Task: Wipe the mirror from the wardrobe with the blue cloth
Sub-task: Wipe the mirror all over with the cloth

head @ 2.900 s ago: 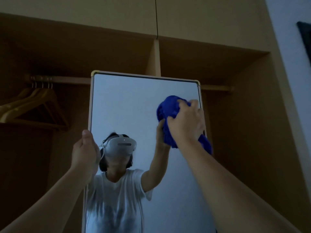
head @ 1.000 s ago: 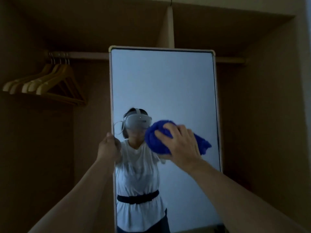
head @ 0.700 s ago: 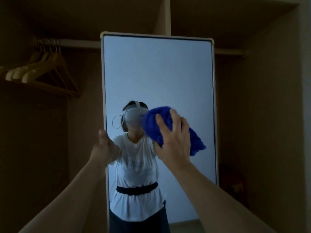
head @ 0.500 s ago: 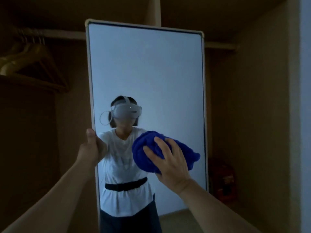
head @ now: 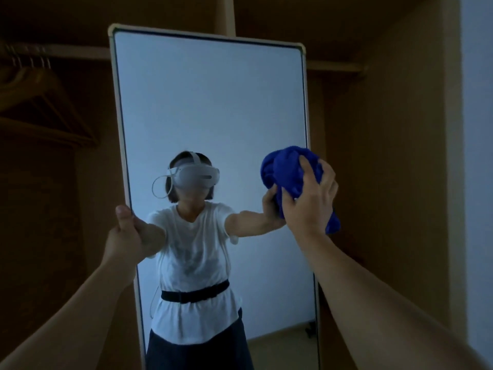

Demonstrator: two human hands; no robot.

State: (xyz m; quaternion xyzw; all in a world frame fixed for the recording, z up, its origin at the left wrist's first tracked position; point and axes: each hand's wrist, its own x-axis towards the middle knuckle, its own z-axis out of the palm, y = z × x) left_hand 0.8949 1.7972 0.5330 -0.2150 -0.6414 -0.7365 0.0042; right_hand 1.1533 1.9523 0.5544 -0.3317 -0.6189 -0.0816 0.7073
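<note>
A tall rectangular mirror with a pale rounded-corner frame (head: 213,102) is seen standing upright in front of an open brown wooden wardrobe (head: 386,156). Its left edge is gripped by the left hand (head: 125,231) about halfway up, with the thumb laid along the front of the frame and the fingers wrapped behind it. A bunched bright blue cloth (head: 288,172) is held by the right hand (head: 309,198), whose fingers are curled round the wad; the cloth is pressed against the glass near the mirror's right edge, at roughly mid height, and a loose end hangs below the hand over the frame. Reflected in the glass is a person in a white top, dark belt and dark skirt, wearing a pale headset. At far left, wooden clothes hangers (head: 45,102) hang from a wardrobe rail (head: 66,52), dimly lit and blurred
</note>
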